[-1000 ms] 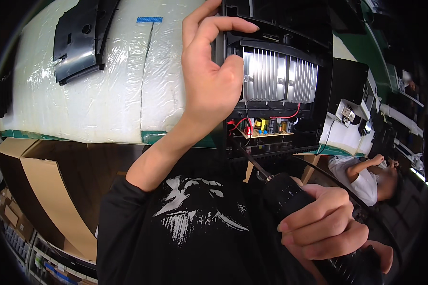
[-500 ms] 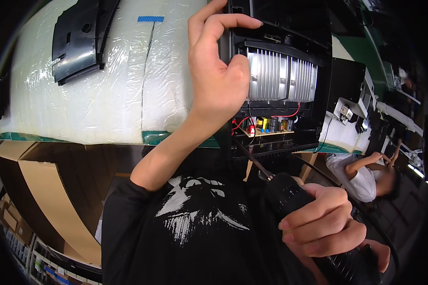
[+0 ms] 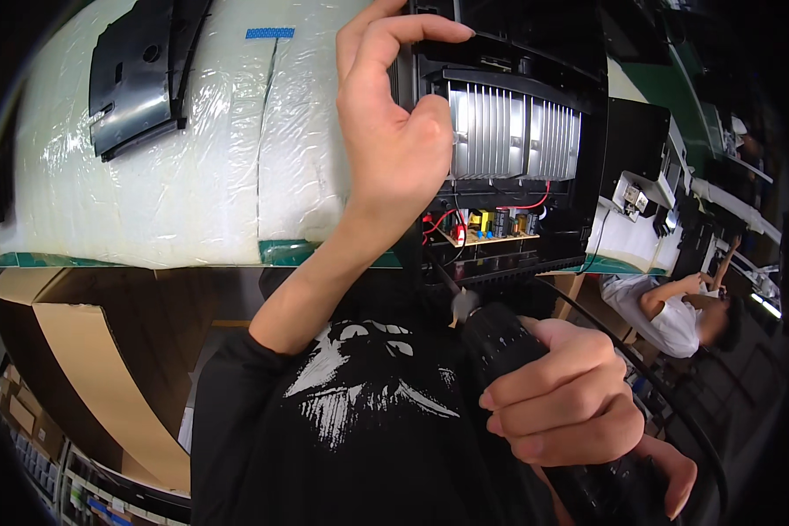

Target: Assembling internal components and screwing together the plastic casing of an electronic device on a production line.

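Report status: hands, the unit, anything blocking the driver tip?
Left hand grips black unit at its finned heatsink. Right hand holds electric screwdriver, bit at the lower edge. Nothing visible blocking the tip.

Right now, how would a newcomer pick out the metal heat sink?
Find the white foam-covered table; at its right end stands an open black device housing, gripped by the left hand. The heat sink is the ribbed silver block inside, above the circuit board with red wires.
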A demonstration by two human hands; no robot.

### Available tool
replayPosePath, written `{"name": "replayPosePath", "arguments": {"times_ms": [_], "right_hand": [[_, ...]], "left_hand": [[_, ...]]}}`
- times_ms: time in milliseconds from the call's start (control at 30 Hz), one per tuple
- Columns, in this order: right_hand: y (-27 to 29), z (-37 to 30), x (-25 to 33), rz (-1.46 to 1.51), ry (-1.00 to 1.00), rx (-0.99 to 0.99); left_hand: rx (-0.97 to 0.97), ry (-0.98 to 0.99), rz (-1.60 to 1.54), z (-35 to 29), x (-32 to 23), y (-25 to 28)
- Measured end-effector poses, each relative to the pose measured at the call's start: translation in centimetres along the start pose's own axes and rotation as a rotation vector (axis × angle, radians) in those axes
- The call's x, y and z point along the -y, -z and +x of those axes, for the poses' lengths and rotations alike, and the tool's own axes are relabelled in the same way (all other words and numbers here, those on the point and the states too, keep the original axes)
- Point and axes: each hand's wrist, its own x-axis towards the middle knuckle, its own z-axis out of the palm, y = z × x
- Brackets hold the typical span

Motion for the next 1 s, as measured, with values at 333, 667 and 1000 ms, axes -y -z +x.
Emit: {"name": "replayPosePath", "arguments": {"times_ms": [333, 667, 1000], "right_hand": [[0.4, 0.3, -0.6, 0.035, -0.056, 0.1], [0.6, 3.0, 0.7, 0.075, -0.091, 0.105], [7.3, 4.3, 7.8, -0.28, 0.83, -0.583]], "left_hand": [[0.068, -0.721, -0.333, 1.7, 5.4, 0.0], [0.182, -0.746, -0.345, 1.9, 5.3, 0.8], [0.308, 0.016, 0.059, 1.7, 0.5, 4.1]]}}
